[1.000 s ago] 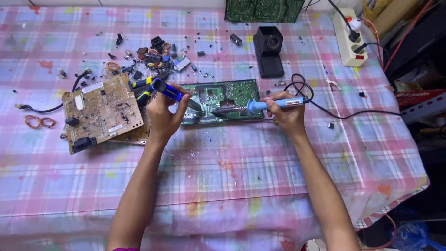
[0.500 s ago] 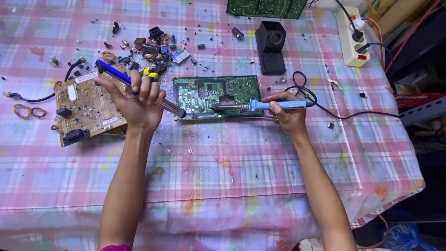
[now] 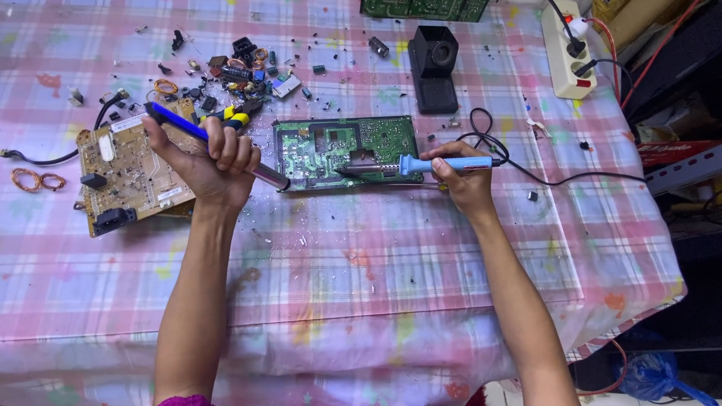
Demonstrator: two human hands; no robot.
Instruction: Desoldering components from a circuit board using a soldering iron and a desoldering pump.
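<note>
Both hands tooled up at green circuit board (image 3: pixel 346 150).
Left hand (image 3: pixel 210 162) fingers wrapped round desoldering pump (image 3: pixel 218 146); right hand (image 3: pixel 462 177) fingers pinching blue soldering iron (image 3: pixel 421 164), tip on board.

My left hand (image 3: pixel 214 162) grips a blue-handled desoldering pump (image 3: pixel 218 146), its metal tip beside the green circuit board (image 3: pixel 342 150); my right hand (image 3: pixel 462 177) holds a blue soldering iron (image 3: pixel 421 165), tip on that board; tan board (image 3: pixel 124 177) lies left; plaid tablecloth (image 3: pixel 376 278) beneath.
</note>
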